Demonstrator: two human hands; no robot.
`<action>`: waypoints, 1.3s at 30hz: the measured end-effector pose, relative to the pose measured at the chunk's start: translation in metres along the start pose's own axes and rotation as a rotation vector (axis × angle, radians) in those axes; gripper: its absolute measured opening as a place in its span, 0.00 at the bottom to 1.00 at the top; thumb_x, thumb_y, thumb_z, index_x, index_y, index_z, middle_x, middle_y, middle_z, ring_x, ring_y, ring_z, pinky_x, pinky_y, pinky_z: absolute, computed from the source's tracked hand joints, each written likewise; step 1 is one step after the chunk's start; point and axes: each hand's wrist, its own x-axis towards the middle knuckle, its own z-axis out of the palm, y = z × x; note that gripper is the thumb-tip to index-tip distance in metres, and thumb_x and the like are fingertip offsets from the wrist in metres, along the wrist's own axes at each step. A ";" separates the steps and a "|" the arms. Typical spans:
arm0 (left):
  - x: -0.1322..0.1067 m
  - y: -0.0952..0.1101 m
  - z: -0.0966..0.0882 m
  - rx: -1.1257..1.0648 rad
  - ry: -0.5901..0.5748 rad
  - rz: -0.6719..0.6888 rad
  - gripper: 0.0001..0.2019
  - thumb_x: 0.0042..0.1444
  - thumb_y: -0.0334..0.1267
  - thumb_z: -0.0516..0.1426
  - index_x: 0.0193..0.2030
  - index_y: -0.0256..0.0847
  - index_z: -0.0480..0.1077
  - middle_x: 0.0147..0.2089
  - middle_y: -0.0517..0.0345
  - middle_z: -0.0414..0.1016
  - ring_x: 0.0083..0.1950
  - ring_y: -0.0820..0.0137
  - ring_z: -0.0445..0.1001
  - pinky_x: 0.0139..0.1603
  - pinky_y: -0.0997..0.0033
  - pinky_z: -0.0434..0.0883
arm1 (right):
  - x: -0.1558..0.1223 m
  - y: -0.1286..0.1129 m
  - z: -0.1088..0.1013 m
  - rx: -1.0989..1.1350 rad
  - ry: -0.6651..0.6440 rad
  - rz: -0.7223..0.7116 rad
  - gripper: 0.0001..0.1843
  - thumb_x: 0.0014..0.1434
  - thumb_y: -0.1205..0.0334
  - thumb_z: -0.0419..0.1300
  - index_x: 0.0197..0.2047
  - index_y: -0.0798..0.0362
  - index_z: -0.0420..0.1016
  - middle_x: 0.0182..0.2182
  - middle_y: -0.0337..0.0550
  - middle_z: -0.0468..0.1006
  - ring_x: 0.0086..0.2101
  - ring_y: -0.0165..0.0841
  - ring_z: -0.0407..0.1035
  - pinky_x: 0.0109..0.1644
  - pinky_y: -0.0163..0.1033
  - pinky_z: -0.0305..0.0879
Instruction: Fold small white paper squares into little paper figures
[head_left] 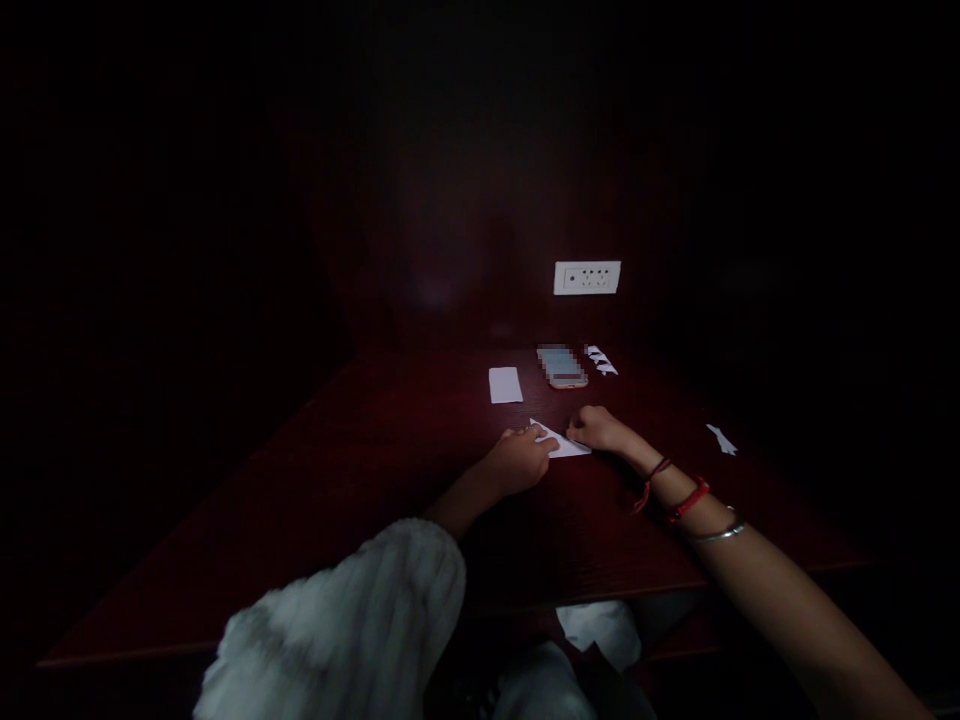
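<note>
A small white folded paper (564,444) lies on the dark red table (360,500). My left hand (519,460) rests on its left edge with the fingers curled and pressing on it. My right hand (594,428) is closed on the paper's right corner, pinching it. Red cords and a metal bangle circle my right wrist. A fluffy white sleeve covers my left arm.
A white paper rectangle (505,384) and a phone (562,367) lie behind the hands. Folded white paper pieces (601,360) sit beside the phone, another paper piece (721,439) at the right. A white wall socket (586,277) is on the back panel. The surroundings are dark.
</note>
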 end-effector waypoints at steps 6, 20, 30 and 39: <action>0.000 0.000 0.000 -0.015 -0.016 -0.009 0.14 0.53 0.35 0.43 0.47 0.45 0.58 0.48 0.54 0.58 0.47 0.66 0.59 0.44 0.64 0.57 | -0.007 0.002 -0.006 0.062 -0.042 -0.051 0.15 0.47 0.54 0.51 0.26 0.57 0.72 0.24 0.42 0.73 0.27 0.28 0.65 0.26 0.27 0.54; 0.000 0.000 0.001 -0.037 0.016 -0.011 0.14 0.52 0.34 0.44 0.47 0.45 0.57 0.46 0.54 0.59 0.46 0.66 0.60 0.43 0.64 0.59 | -0.009 0.003 -0.006 0.055 -0.032 -0.090 0.16 0.47 0.54 0.50 0.27 0.57 0.71 0.24 0.43 0.73 0.27 0.28 0.65 0.28 0.28 0.55; 0.000 0.000 0.003 -0.005 0.010 -0.023 0.14 0.52 0.34 0.44 0.46 0.45 0.57 0.47 0.53 0.58 0.47 0.65 0.59 0.43 0.63 0.59 | -0.005 0.002 -0.002 -0.004 -0.017 0.019 0.13 0.46 0.58 0.50 0.27 0.58 0.71 0.25 0.45 0.73 0.26 0.29 0.65 0.25 0.28 0.53; -0.001 0.001 0.003 -0.016 0.017 -0.047 0.14 0.52 0.33 0.44 0.46 0.46 0.57 0.47 0.55 0.58 0.47 0.67 0.59 0.42 0.64 0.58 | -0.012 0.007 -0.010 0.099 -0.109 -0.064 0.13 0.44 0.58 0.52 0.28 0.58 0.72 0.25 0.41 0.72 0.28 0.27 0.64 0.29 0.27 0.55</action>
